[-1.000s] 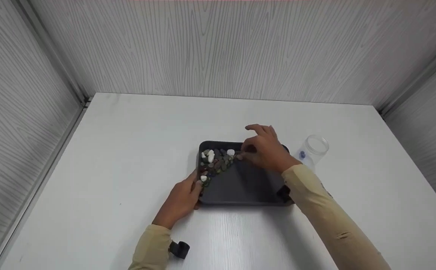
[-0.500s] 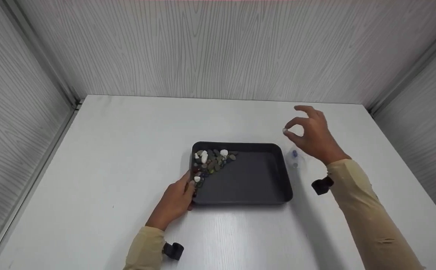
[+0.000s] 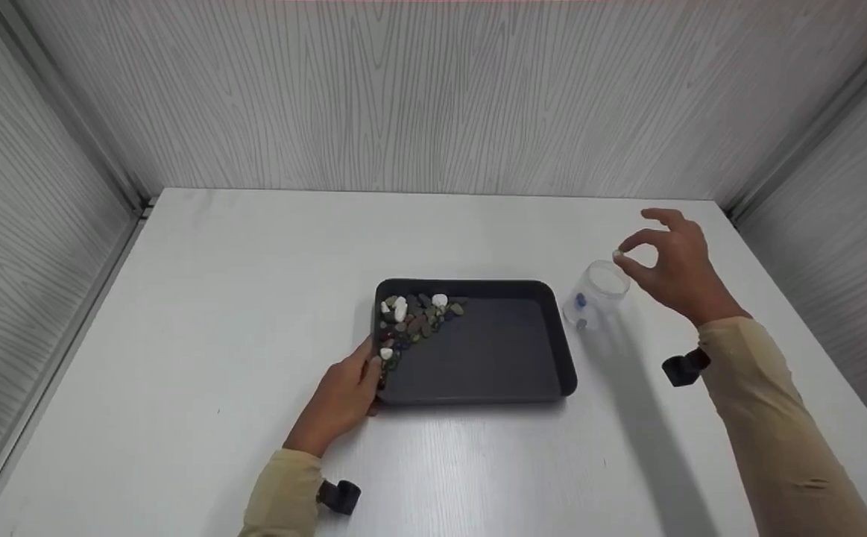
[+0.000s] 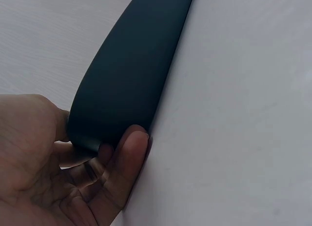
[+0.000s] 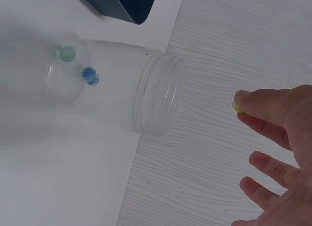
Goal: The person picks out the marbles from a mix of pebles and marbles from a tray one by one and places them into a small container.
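Observation:
Between thumb and index finger, my right hand [image 3: 683, 268] pinches a small clear marble [image 5: 236, 106] with yellow in it. It is held high, close by the mouth of an upright clear jar [image 3: 603, 287]. Inside the jar, at its bottom, are a green marble [image 5: 67, 53] and blue marbling glass [image 5: 89, 74]. My left hand [image 3: 344, 391] grips the left wall of a dark rectangular tray [image 3: 566, 365], thumb on the rim. Pebbles [image 3: 420, 325] in grey, brown and white are heaped in the tray's left part, with small shiny pieces along their edge.
The tray and jar stand on a white table [image 3: 180, 335], the jar just right of the tray. Pale wood-grain panels [image 3: 418, 97] close off the back and both sides.
My right hand has lifted out of the tray and moved right to the jar, carrying the marble. My left hand stays on the tray, and the head view has shifted slightly.

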Motion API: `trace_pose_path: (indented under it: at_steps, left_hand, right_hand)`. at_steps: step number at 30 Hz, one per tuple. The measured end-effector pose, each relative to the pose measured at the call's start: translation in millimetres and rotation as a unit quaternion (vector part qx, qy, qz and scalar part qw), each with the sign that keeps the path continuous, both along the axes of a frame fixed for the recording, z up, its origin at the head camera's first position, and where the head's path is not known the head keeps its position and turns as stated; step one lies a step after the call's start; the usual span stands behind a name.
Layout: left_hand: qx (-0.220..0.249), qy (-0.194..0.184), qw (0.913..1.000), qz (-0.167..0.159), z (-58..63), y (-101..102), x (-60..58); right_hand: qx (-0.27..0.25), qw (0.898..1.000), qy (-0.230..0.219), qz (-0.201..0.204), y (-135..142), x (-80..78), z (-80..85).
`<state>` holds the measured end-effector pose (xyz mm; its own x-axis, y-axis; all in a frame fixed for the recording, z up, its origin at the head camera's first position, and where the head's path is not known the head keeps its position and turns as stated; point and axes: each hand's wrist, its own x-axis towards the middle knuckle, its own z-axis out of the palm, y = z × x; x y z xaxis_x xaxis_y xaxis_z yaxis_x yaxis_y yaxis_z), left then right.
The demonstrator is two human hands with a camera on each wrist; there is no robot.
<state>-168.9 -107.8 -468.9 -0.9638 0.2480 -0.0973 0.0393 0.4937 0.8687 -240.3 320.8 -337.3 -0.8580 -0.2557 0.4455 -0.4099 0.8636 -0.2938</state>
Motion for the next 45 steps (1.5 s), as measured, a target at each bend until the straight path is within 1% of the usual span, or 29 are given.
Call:
trace_pose_path:
  at_steps: [4, 12, 18, 23, 29, 35, 40, 45]
  left_hand:
    - [-0.005, -0.001, 1.0, 0.0, 2.1, 0, 0.0]
    - [-0.011, -0.007, 0.9999, 0.01, 4.5, 0, 1.3]
    - [-0.013, 0.002, 0.9998, 0.012, 5.9, -1, 2.2]
    - [-0.014, -0.001, 0.9998, 0.014, 7.1, 1, 4.1]
    - [-0.011, -0.005, 0.9999, 0.011, 6.4, 5, 3.6]
    - [-0.011, -0.004, 0.9999, 0.007, 5.6, 11, 3.9]
    - [-0.009, -0.01, 0.9999, 0.006, 5.2, 12, 4.6]
    - [-0.008, -0.004, 1.0, 0.004, 5.6, 11, 3.8]
  right_hand:
    - [-0.006, 1.0, -0.009, -0.004, 1, 0.9, 2.9]
    - [-0.021, 1.0, 0.001, 0.009, -8, -3.6, 9.7]
    - [-0.023, 0.999, -0.007, 0.026, -29, -5.9, 11.5]
    - [-0.017, 0.999, -0.02, 0.043, -53, -11.2, 9.0]
    - [0.004, 0.997, -0.04, 0.06, -85, -16.6, 0.1]
    - [0.032, 0.995, -0.054, 0.083, -116, -17.8, -15.6]
    - [0.051, 0.991, -0.083, 0.09, -140, -18.1, -29.6]
    - [0.059, 0.988, -0.106, 0.095, -156, -22.7, -42.7]
